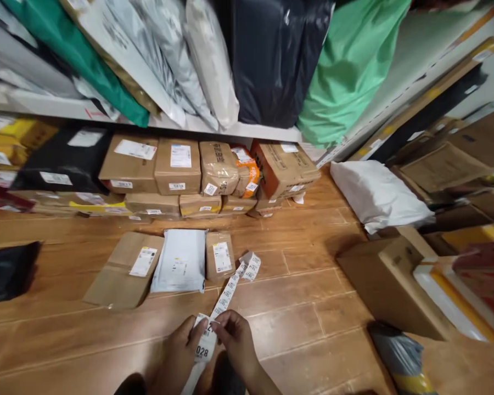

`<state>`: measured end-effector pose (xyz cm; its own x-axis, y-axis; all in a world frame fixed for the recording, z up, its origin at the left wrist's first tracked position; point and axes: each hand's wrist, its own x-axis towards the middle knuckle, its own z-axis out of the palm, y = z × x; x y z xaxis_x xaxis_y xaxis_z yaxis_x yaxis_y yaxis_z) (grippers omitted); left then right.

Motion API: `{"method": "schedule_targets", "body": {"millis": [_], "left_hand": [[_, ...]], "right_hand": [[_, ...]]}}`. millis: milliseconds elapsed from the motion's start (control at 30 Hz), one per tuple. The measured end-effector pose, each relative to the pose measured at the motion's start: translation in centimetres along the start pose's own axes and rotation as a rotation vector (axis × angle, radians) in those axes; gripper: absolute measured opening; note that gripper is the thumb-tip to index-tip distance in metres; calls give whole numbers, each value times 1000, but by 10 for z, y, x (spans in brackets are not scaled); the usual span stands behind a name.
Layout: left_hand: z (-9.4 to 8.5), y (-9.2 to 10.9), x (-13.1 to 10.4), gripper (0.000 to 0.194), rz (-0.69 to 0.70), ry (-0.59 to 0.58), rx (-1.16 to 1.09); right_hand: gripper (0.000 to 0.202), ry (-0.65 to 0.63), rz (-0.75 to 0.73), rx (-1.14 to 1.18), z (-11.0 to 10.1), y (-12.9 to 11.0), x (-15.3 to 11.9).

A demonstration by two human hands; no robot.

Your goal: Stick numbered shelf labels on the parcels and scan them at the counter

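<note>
A long strip of white number labels (225,297) runs from my hands across the floor and ends in a loose curl. My left hand (179,348) grips the strip from the left, thumb over a label. From the right, my right hand (236,337) pinches the strip's edge with thumb and finger. The printed digits 028 show on the label below my fingers. Just beyond lie three parcels in a row: a flat brown carton (121,266), a white plastic mailer (180,262) and a small brown box (214,269), each bearing a shipping label.
Stacked cartons (177,164) with number stickers sit under a white shelf (247,130) loaded with plastic mailers. A white bag (379,192) and a large carton (391,274) stand on the right. A black parcel (12,271) lies at the left, a grey one (399,351) at lower right.
</note>
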<state>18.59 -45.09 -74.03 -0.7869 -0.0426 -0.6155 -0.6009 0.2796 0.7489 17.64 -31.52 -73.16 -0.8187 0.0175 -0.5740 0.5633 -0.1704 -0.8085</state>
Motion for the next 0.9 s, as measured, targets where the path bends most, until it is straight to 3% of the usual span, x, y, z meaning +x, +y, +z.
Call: {"method": "schedule_targets", "body": {"millis": [133, 333, 433, 567, 700, 900], "left_hand": [[10, -48, 63, 53, 63, -106, -81], [20, -95, 133, 58, 25, -507, -185], [18, -102, 153, 58, 94, -465, -158], [7, -102, 161, 61, 55, -445, -168], [-8, -99, 146, 58, 7, -534, -332], [-23, -93, 130, 54, -28, -565, -333]], "right_hand": [[48, -26, -45, -16, -11, 54, 47], [41, -60, -102, -87, -38, 105, 109], [40, -120, -159, -56, -37, 111, 131], [41, -133, -185, -31, -23, 104, 144], [41, -99, -172, -38, -9, 96, 140], [35, -201, -121, -40, -7, 94, 130]]}}
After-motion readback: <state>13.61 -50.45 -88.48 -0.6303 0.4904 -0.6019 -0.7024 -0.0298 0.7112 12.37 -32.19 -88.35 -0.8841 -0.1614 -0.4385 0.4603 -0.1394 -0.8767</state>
